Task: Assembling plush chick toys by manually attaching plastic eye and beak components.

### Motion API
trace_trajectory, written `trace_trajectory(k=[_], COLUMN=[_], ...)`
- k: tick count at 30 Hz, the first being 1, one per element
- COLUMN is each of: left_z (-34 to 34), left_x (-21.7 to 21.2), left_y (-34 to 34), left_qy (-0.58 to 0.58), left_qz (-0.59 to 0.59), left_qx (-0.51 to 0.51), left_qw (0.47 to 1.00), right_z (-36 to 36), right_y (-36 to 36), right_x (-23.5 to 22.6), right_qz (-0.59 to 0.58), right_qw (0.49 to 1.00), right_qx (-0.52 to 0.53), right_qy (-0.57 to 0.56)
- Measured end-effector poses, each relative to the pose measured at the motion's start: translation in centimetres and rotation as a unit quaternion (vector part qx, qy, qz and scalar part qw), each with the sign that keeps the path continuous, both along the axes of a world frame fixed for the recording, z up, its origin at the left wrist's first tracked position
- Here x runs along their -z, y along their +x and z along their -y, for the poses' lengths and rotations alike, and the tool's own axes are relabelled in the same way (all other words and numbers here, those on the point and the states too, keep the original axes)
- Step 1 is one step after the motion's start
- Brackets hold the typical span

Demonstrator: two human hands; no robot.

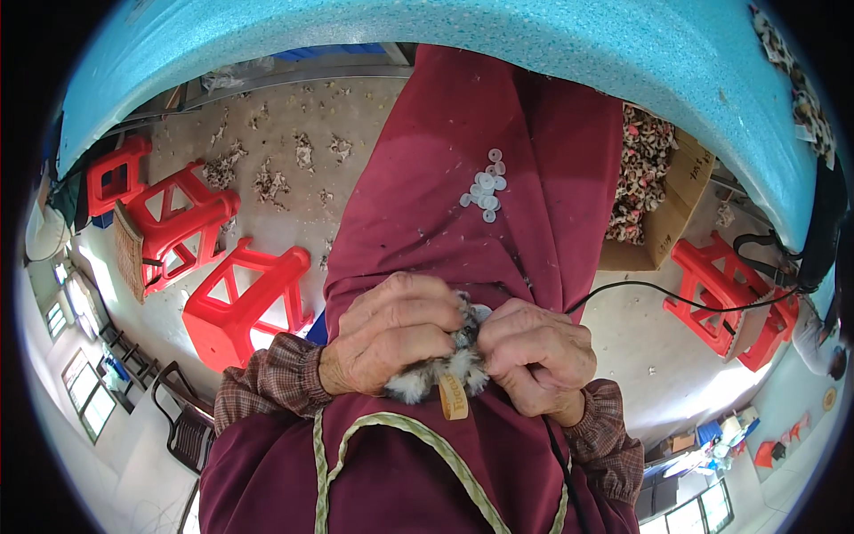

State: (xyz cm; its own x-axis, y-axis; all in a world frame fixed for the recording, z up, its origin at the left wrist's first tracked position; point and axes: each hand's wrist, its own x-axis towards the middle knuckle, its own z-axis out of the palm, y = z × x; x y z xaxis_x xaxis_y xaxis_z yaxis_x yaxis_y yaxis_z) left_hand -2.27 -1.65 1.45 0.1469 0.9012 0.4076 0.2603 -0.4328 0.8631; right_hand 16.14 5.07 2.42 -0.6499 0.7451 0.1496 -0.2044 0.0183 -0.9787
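A small grey-and-white furry plush piece [461, 367] is held between my two hands, just above my lap. My left hand [393, 331] is closed on its left side, fingers curled over the fur. From the right, my right hand [537, 358] pinches it, thumb and fingers bent together. Between the fingertips shows a bit of a whitish plastic disc [482, 312]; the rest of it is hidden. A beige fabric tag [454, 398] hangs from the plush toward me. Farther out on the maroon apron [418, 214] lie several translucent plastic discs [485, 189] in a loose cluster.
A blue speckled table edge [445, 25] arches across the far side. Right of my lap, a cardboard box [683, 200] holds many small plush pieces [642, 169]. Red stools [245, 298] stand left and right. A black cable [676, 307] runs right; scraps [271, 182] litter the floor.
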Motion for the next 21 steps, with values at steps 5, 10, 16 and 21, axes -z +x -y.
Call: trace_trajectory(k=[5, 10, 16, 21], left_z=[0.9, 1.4, 0.9, 0.9], left_x=[1.0, 1.0, 0.8, 0.6], left_y=[0.8, 0.3, 0.4, 0.6], left_qy=[-0.049, -0.087, -0.151, -0.147], left_qz=[0.119, 0.086, 0.055, 0.054], left_qx=[-0.027, 0.011, 0.091, 0.072], left_qw=[0.991, 0.992, 0.983, 0.985], right_z=[0.2, 1.0, -3.7, -4.6], right_y=[0.0, 1.5, 0.6, -1.3], right_x=[-0.2, 1.8, 5.5, 9.9], right_qz=[0.032, 0.079, 0.335, 0.466], right_qw=[0.999, 0.969, 0.935, 0.864], right_qx=[0.009, -0.070, -0.057, -0.060], right_qy=[-0.016, -0.223, -0.102, 0.180])
